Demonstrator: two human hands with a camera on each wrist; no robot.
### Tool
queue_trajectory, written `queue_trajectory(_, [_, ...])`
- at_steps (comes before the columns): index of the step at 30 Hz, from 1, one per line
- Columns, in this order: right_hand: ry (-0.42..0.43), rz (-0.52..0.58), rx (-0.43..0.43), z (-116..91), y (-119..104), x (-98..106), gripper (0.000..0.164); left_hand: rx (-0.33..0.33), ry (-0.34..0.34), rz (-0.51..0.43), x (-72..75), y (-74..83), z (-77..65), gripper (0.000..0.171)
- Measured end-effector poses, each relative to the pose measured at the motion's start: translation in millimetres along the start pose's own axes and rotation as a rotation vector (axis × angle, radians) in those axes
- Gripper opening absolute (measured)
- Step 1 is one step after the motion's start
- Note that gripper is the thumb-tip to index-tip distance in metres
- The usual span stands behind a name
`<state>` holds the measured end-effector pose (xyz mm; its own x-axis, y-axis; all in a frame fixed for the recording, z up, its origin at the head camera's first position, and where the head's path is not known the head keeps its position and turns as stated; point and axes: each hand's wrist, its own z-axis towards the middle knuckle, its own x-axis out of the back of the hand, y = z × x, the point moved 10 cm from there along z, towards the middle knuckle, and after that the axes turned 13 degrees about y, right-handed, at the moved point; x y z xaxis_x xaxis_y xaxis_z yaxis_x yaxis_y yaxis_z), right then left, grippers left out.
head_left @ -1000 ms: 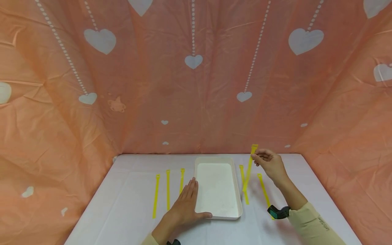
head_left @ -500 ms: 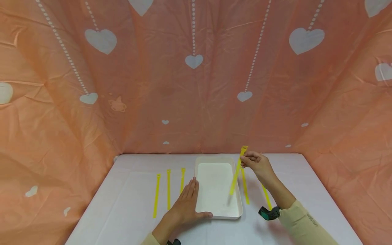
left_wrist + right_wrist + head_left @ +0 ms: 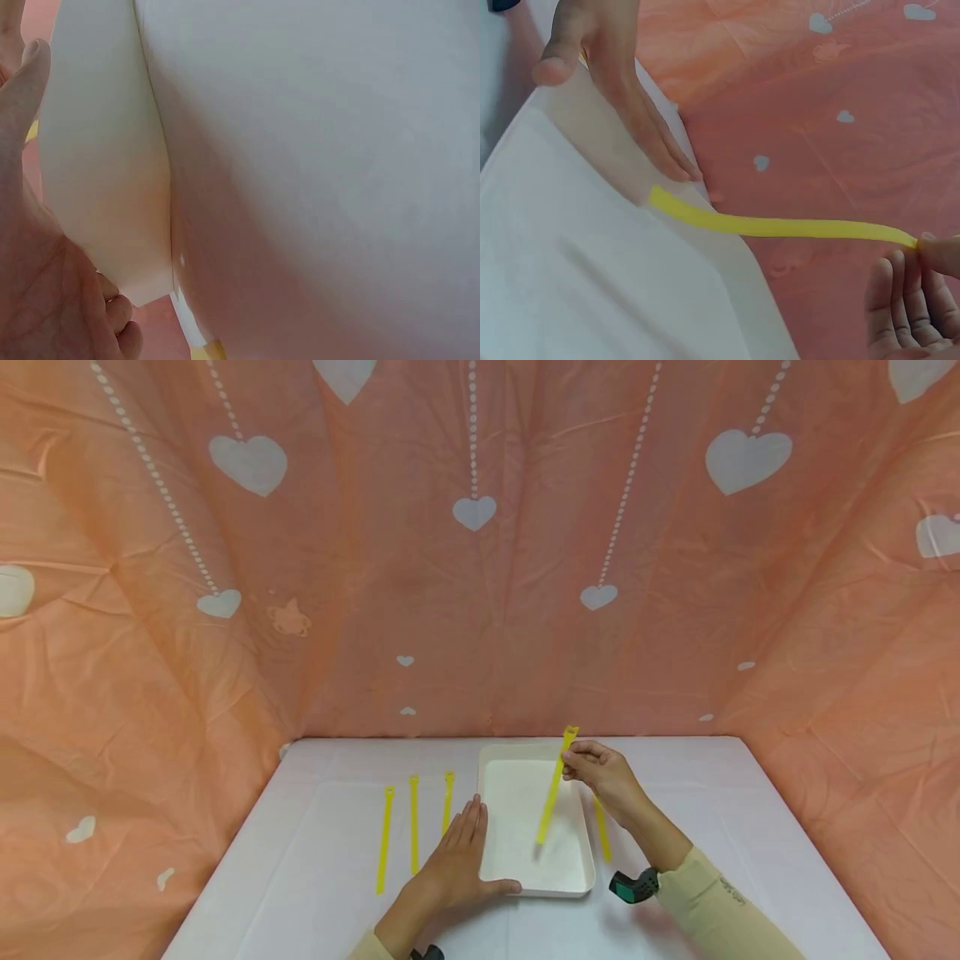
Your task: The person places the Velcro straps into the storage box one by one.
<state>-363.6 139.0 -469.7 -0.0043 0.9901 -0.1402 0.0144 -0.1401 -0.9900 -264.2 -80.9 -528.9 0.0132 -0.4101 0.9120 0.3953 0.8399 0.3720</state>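
Note:
My right hand pinches a yellow cable tie strap between thumb and fingertips, near its slotted head. The strap slants down over a shallow white tray, its lower end above the tray's floor. In the right wrist view the strap stretches level from the pinching fingers, slightly bent. My left hand rests against the tray's left side, fingers straight and thumb along the near edge. The left wrist view shows its palm beside the tray's outer wall.
Three more yellow straps lie left of the tray: an outer strap, a middle strap and an inner strap partly behind the left hand. Another strap lies right of the tray. The white-covered table meets orange cloth behind.
My right hand has carried the strap leftward, from above the straps right of the tray to over the tray. Its forearm now covers the far-right strap. The left hand stays put.

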Motion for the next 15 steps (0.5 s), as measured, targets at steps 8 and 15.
queue_trajectory(8, [-0.007, 0.008, -0.064, 4, 20, -18, 0.020, 0.010, -0.004, 0.001, -0.8, -2.0, 0.4, 0.130])
queue_trajectory(15, [-0.015, -0.007, -0.098, 12, 40, -33, 0.019, -0.004, 0.013, 0.012, 0.8, 0.0, 0.3, 0.130])
